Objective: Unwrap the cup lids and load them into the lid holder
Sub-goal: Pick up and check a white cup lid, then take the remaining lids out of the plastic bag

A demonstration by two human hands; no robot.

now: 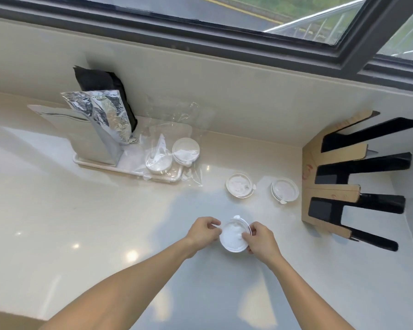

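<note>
Above the counter (105,210), the left hand (204,231) and right hand (260,240) are pinching a lid stack (234,236), best peeling its wrap gently.

Two bare forearms enter from six o'clock, sleeveless as far as the frame shows. The left hand (204,231) and right hand (260,241) wear no gloves, rings or watch.

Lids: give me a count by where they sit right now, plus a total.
Held in both hands: 1
Loose on the counter near the lid holder: 2
On the tray, in or by clear wrap: 2
Total: 5 lids or stacks
</note>
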